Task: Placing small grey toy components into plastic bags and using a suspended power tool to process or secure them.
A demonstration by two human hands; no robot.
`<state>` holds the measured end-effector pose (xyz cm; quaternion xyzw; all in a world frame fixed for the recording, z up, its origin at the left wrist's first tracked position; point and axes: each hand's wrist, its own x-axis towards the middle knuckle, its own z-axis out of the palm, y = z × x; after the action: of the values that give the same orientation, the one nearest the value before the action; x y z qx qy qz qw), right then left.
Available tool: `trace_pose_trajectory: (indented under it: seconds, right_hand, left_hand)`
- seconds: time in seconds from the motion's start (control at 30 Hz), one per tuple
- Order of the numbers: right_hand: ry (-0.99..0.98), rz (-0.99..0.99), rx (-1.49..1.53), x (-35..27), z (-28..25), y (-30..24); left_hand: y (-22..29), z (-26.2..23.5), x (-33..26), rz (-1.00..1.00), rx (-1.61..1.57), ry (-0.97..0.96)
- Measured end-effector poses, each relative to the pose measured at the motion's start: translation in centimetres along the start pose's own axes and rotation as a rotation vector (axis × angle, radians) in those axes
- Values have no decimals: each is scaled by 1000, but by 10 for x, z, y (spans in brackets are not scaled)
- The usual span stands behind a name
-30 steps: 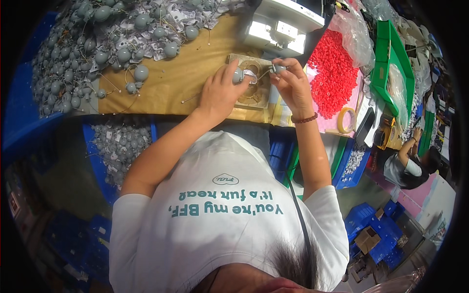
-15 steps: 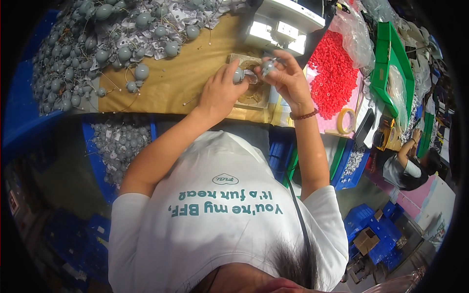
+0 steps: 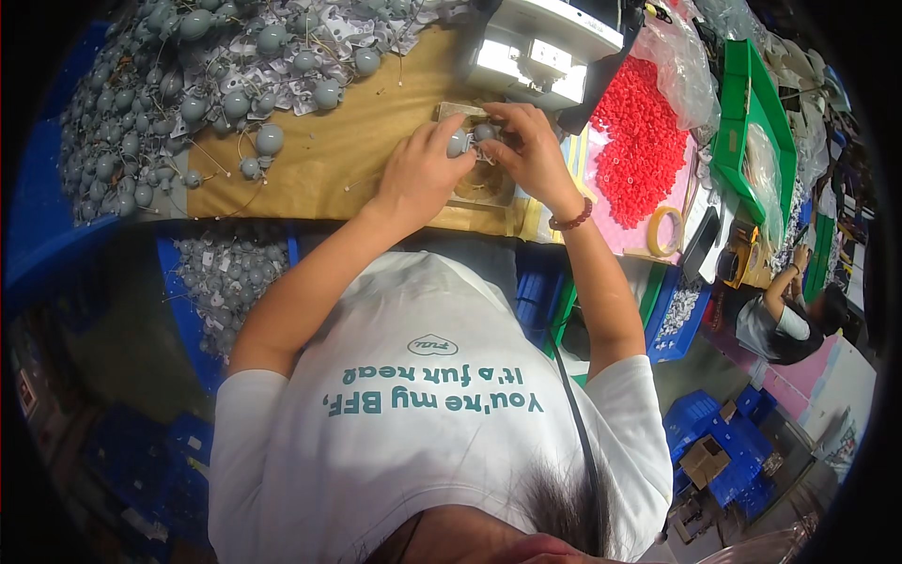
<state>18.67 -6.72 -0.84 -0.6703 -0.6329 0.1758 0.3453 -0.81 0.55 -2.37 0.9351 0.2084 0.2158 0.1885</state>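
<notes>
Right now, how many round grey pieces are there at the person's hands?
2 that I can see: the bigger grey piece at the left hand, and the smaller grey piece at the right hand. The hands may hide others.

This is a factory workshop: grey ball-shaped parts (image 3: 194,109) and small red pieces (image 3: 639,141) lie heaped, blue crates (image 3: 742,477) stand below, a co-worker (image 3: 766,334) beyond.

Glossy grey balls (image 3: 193,109), upper left. Red small parts (image 3: 639,141) and green tray (image 3: 736,132), upper right. White shirt (image 3: 432,470) with teal print (image 3: 373,403), lower centre.
</notes>
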Motion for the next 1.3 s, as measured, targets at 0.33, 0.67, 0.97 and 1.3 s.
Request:
trace_pose_trajectory:
  seconds: [0.33,0.67,0.97,1.3]
  right_hand:
    - [89,88,161,-6,5,-3]
    - [733,355,222,40,-53,86]
    - [912,102,394,42,-73,36]
    - [762,-192,761,74,-75,-58]
  left_hand:
    - [13,5,27,-100,-21,49]
    - [9,6,31,-64,22,-14]
    - [5,12,29,-74,-98,46]
    - [5,10,29,-76,-153,78]
